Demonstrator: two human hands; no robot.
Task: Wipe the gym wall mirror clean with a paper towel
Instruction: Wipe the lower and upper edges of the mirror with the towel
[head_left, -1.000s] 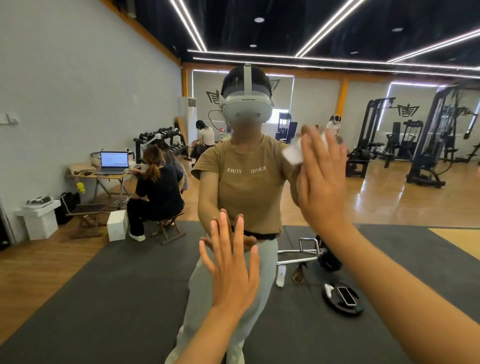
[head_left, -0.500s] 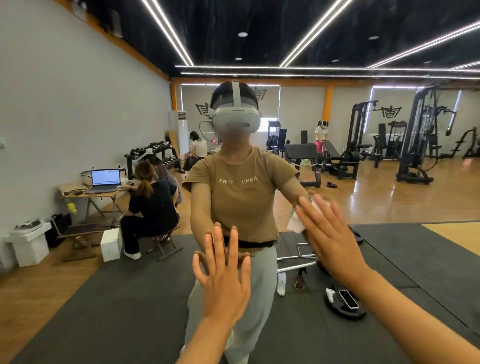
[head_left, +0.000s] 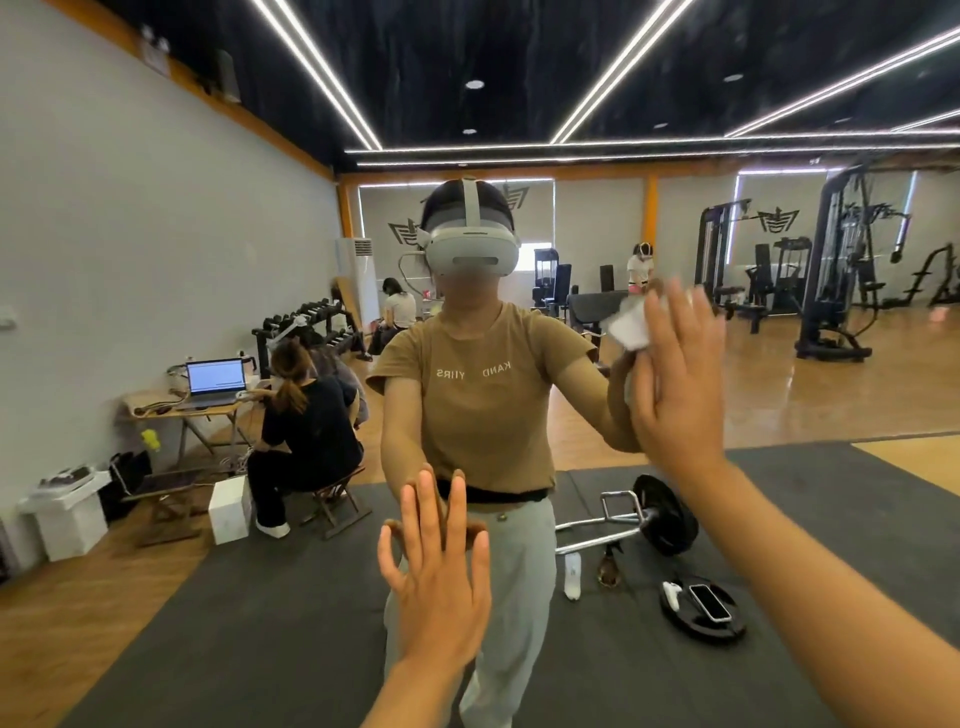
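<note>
Head view showed the right hand (head_left: 675, 384) flat on the wall mirror (head_left: 156, 218), fingers straight and together, pressing a crumpled white paper towel (head_left: 629, 326) against the glass at upper right. The left hand (head_left: 441, 577) lay flat lower down, fingers spread, holding nothing. Wiping well probably called for even palm pressure and overlapping passes. The towel's long axis could not be told; it bunched out past the fingers to the left.

Bright, even light from ceiling LED strips (head_left: 618, 67); soft floor glare far right, wide-angle bending at edges.
</note>
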